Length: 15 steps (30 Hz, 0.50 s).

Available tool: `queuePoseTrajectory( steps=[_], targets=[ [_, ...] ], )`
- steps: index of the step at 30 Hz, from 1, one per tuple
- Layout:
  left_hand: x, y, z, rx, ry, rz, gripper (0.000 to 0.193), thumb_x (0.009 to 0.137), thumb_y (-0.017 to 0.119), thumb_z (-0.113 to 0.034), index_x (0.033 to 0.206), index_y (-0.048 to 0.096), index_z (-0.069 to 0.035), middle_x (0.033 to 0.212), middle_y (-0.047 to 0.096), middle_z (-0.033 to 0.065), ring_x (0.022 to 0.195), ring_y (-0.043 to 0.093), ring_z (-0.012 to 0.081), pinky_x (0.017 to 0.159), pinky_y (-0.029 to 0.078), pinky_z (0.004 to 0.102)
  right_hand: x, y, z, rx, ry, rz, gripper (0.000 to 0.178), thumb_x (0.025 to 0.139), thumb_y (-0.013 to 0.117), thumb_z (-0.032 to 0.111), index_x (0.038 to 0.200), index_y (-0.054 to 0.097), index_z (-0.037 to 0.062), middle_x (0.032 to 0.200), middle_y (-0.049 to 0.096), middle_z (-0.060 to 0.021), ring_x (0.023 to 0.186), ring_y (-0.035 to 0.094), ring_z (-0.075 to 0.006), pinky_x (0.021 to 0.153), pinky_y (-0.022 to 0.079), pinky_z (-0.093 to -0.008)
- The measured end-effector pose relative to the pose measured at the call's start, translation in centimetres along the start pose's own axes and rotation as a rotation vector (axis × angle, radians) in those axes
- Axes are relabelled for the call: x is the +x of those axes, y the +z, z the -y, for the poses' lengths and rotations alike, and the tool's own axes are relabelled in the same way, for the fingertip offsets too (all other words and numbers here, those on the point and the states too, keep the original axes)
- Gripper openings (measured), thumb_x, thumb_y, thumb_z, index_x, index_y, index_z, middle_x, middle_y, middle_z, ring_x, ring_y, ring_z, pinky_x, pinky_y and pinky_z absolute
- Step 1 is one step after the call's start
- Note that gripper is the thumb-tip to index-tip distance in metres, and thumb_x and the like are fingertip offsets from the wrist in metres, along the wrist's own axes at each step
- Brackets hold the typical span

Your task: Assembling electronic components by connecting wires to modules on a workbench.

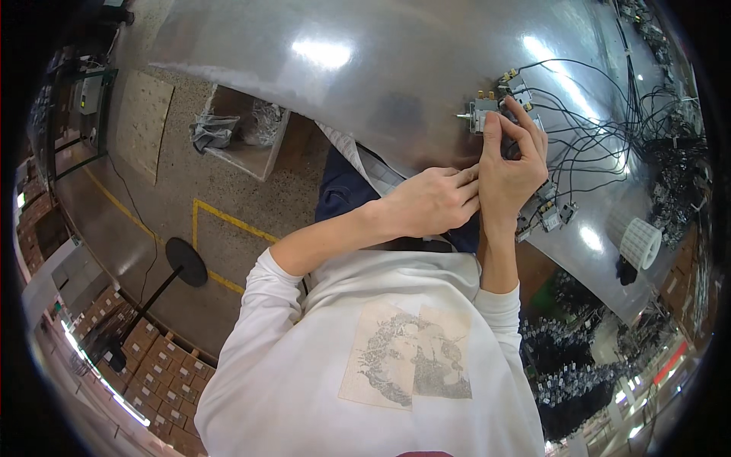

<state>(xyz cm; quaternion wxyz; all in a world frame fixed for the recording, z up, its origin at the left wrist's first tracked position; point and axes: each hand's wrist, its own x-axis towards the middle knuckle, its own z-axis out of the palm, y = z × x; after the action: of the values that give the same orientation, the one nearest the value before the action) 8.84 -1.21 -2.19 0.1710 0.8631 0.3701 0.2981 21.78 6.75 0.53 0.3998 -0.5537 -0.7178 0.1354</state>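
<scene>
My right hand (516, 164) is over the steel tabletop, its thumb and fingers closed around a small metal control unit (483, 114). A thin shaft points left from the unit, and brass-coloured terminals stand on its far side. Close against my right wrist is my left hand (434, 202), its fingers bent and pressed together. Their tips are partly hidden, so what they hold, if anything, does not show. More metal units (548, 217) lie just right of my right wrist. Thin black leads (582, 114) run from the units to the right across the table.
The shiny steel table (365, 84) stretches ahead. A tangled pile of dark leads and parts (674, 190) lies at its right, near a white perforated basket (640, 244). On the left floor are an open box with plastic wrapping (266, 160), a round black disc (186, 262) and stacked cartons (171, 377).
</scene>
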Motion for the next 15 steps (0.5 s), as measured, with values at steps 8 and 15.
queuePoseTrajectory(
  steps=[8,15],
  targets=[
    [-0.04,0.53,0.29,0.003,0.006,-0.041,0.028,0.083,0.068,-0.014,0.105,0.072,0.003,0.111,0.075,0.0142,0.115,0.072,0.0314,0.096,0.061,0.0386,0.22,-0.05,0.26,-0.002,0.042,0.01,0.011,0.092,0.084,0.011,0.092,0.08,0.001,0.117,0.081,-0.0076,0.104,0.072,-0.0302,0.101,0.052,-0.0431],
    [0.0,0.69,0.66,0.025,-0.002,-0.042,0.028,0.085,0.067,-0.014,0.108,0.073,0.002,0.113,0.075,0.0137,0.119,0.071,0.0304,0.095,0.062,0.0374,0.6,-0.27,-0.52,-0.135,-0.075,0.087,0.014,0.092,0.087,0.016,0.096,0.079,0.004,0.117,0.079,-0.0045,0.108,0.068,-0.027,0.096,0.053,-0.0397]
  ],
)
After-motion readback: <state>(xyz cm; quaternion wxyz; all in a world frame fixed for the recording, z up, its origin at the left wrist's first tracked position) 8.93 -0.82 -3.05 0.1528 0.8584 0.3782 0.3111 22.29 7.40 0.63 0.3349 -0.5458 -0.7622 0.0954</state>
